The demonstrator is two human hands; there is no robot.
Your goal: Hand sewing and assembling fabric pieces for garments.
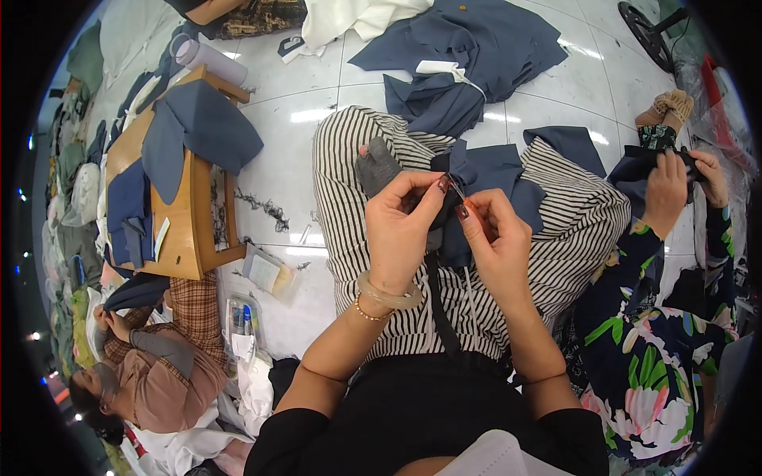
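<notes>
Navy fabric piece sits on the striped-trousered lap, left hand and right hand both pinching a small fold of it at the fingertips, right seemingly gripping small snips, blurred. Risk as judged: fold slips from that shallow pinch, or a cut nicks cloth or finger. Clear pouch on floor holds small bottles

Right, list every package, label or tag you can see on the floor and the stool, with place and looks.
Clear plastic packet: on the white floor beside the wooden stool, flat, rectangular, with a pale card inside.
Clear pouch: on the floor below that packet, holding small blue and white items.
White paper tag: on the stool top, a narrow slip.
No screens or signs.
</notes>
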